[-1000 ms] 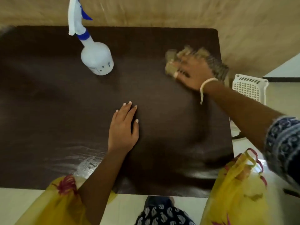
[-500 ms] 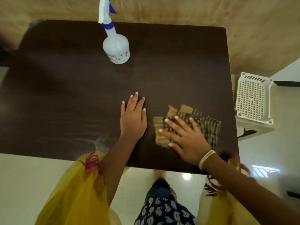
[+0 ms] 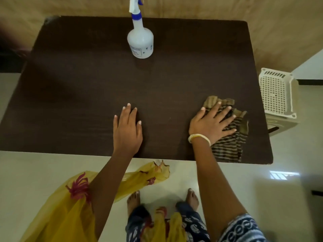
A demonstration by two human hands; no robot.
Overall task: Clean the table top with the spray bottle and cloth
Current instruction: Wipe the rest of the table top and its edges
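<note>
Right hand [image 3: 208,125] flat on one cloth [image 3: 227,137]; left hand [image 3: 127,131] flat, empty; one spray bottle [image 3: 140,41].

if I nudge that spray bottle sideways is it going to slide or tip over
The spray bottle probably slides if pushed low: its body is squat and wide-based. A push at the tall narrow neck could tip it. Its translucent body hides the fill level, so weight is unclear.
</note>
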